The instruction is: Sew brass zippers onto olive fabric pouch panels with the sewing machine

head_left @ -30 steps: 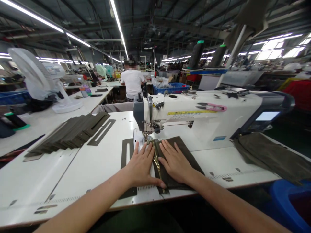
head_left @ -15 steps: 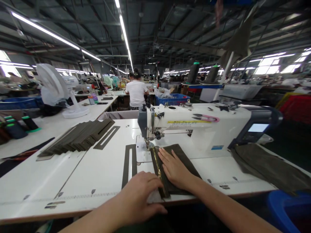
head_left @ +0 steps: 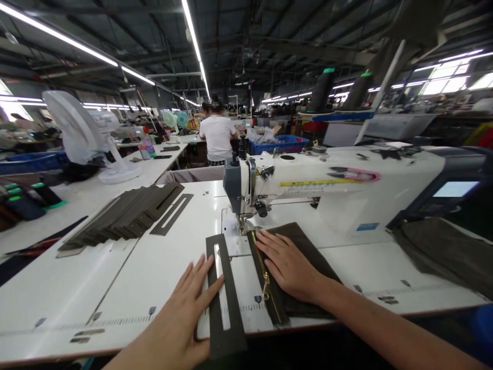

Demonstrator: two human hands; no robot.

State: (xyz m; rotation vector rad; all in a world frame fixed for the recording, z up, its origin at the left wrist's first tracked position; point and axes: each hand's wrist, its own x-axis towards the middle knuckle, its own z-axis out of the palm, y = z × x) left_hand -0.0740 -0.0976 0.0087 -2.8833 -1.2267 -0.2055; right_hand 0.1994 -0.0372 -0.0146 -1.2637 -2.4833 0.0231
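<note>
My left hand (head_left: 185, 308) has its fingers on the dark olive slotted strip (head_left: 227, 336), a flat piece with a long narrow window. Its thumb is at the strip's near end, partly hidden. The strip lies slightly slanted, its near end past the table edge. My right hand (head_left: 287, 264) lies flat, fingers stretched, on a dark olive fabric panel (head_left: 308, 246). Along that panel's left side runs a brass zipper (head_left: 265, 277) with its pull toward me. The zipper's far end is by the presser foot (head_left: 242, 226) of the sewing machine (head_left: 327, 190).
A fanned stack of slotted strips (head_left: 123, 213) lies left, with a single strip (head_left: 171, 215) beside it. Pink-handled thread snips (head_left: 356, 173) rest on the machine arm. More fabric (head_left: 442, 252) lies right. A white fan (head_left: 84, 133) and a seated person (head_left: 217, 136) are beyond.
My left hand has moved from beside the zipper to the slotted strip, which has shifted nearer to me and turned slightly. My right hand stays flat on the panel. The view has shifted a little.
</note>
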